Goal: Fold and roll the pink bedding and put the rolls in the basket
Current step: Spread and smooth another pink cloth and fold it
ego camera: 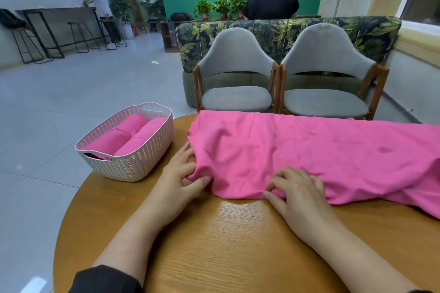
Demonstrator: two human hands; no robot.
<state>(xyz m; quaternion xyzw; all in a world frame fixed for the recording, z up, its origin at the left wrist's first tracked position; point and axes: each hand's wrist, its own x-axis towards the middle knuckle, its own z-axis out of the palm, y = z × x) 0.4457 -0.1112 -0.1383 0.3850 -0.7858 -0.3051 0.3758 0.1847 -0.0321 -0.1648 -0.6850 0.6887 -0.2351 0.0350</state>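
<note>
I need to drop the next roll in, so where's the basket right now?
In the head view, the white basket sits at the round table's left edge, just left of the left hand.

We see a bright pink bedding sheet [297, 152] of plain cloth, unpatterned, across the far edge of the round honey-brown table [238, 245] with visible wood grain. At the table's left edge we find a white plastic basket [133, 164] with a woven perforated pattern, holding matching pink rolls [133, 135]. Beyond the far edge we note two grey upholstered chairs [235, 97] with brown wooden frames and a dark sofa [357, 31] printed with yellow-green palm leaves.
</note>
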